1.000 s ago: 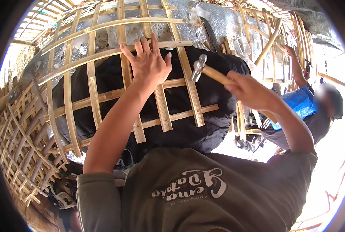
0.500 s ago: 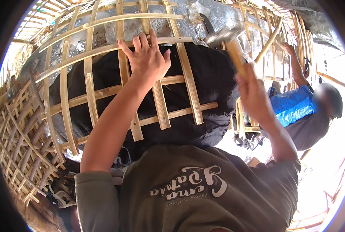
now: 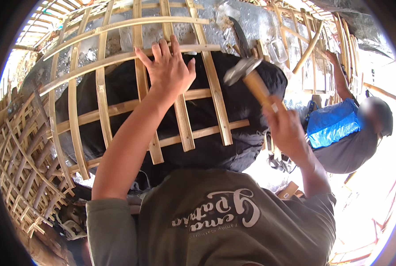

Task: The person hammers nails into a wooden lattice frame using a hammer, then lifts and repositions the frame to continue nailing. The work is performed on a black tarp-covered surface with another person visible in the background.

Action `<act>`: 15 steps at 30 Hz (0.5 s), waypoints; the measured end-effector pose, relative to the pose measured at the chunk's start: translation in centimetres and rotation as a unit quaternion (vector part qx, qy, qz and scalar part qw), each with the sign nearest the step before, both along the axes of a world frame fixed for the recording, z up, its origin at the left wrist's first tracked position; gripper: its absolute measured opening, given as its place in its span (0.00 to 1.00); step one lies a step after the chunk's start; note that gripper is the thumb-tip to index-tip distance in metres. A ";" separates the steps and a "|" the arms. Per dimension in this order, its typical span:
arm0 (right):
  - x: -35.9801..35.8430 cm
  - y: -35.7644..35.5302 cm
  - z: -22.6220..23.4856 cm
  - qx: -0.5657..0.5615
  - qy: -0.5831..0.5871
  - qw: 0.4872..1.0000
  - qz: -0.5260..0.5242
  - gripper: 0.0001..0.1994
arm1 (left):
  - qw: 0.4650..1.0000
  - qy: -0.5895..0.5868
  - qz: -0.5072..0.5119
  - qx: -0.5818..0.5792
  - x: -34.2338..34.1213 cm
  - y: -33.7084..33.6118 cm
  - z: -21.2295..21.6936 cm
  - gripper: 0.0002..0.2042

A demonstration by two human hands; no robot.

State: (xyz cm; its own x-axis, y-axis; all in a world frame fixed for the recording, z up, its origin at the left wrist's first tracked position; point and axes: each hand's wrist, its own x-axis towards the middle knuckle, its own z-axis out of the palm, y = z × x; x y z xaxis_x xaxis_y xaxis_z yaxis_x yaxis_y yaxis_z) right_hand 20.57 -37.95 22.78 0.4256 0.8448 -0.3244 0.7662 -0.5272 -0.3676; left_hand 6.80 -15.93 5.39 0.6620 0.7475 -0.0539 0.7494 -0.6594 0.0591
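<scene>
Behind the right hand [image 3: 288, 129], the hammer [image 3: 250, 80] handle's end hides

- curved lattice frame of pale split-bamboo slats [image 3: 215, 93], uprights crossed by horizontal strips; it carries everything here
- black cloth bulk [image 3: 247, 106] showing behind the slats, pressed against them
- crinkled silver foil sheet [image 3: 260, 24] above the black cloth

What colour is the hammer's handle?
The hammer handle is light brown wood, held in the right hand; the head view shows it best.
</scene>
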 end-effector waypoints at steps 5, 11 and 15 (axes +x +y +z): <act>0.0 -2.4 -3.2 -0.111 -0.002 0.992 0.062 0.11 | 1.000 0.004 -0.011 0.004 0.2 -0.1 -0.1 0.39; -0.8 -1.1 -1.7 0.041 -0.032 0.998 -0.033 0.11 | 1.000 -0.007 -0.011 -0.001 -0.1 0.1 0.3 0.40; -1.2 -2.2 -2.3 -0.077 0.013 0.995 0.068 0.11 | 1.000 -0.015 -0.007 0.021 0.2 -0.1 -0.5 0.40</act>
State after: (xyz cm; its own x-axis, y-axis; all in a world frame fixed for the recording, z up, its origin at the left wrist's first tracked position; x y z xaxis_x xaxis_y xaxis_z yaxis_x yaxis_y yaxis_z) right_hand 19.35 -40.14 20.47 0.3003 0.8340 -0.4628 0.8261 -0.4699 -0.3109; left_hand 6.96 -15.98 4.93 0.6728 0.7398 -0.0025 0.7389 -0.6718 0.0530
